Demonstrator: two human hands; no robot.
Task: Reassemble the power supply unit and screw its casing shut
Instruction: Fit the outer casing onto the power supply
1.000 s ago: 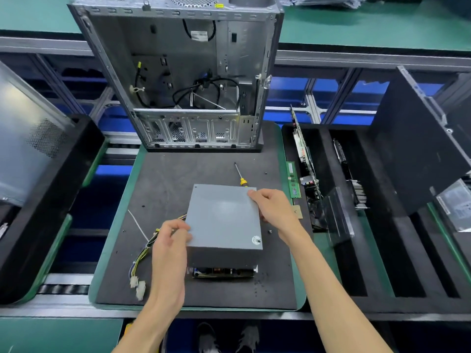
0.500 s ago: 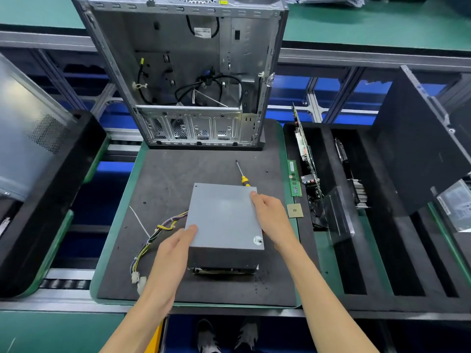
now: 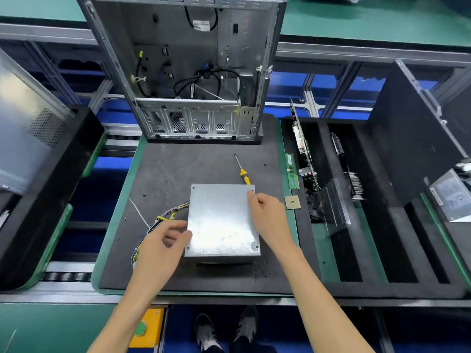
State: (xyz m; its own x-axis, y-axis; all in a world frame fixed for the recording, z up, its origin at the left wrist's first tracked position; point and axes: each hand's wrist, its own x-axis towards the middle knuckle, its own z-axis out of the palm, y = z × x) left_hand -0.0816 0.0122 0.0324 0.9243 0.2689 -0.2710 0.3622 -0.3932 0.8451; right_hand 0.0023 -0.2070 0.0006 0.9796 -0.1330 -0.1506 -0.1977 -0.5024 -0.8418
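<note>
- The power supply unit [image 3: 221, 220], a grey metal box with its flat cover facing up, sits on the black foam mat [image 3: 178, 169], toward the mat's near half.
- The right hand [image 3: 267, 215] rests on the unit's right edge, fingertips curled over the far right corner of the cover, holding it.
- The left hand [image 3: 165, 240] is at the unit's left edge, fingers bent with the tips against the side of the casing; it is blurred, so whether it really grips or only touches I cannot tell.
- A bundle of coloured wires [image 3: 163, 220] comes out of the unit's left side and curves toward the near edge of the mat, passing under the left hand.
- A yellow-handled screwdriver [image 3: 243, 170] lies just behind the unit's far right corner, its tip pointing away from the person.
- A small square chip [image 3: 292, 202] lies right of the unit, beside the right hand.
- A green memory stick [image 3: 291, 171] lies right of the unit, farther back.
- An open computer case [image 3: 188, 72] stands upright behind the unit at the mat's far edge.
- A black slotted tray [image 3: 377, 250] holding upright boards sits to the unit's right.
</note>
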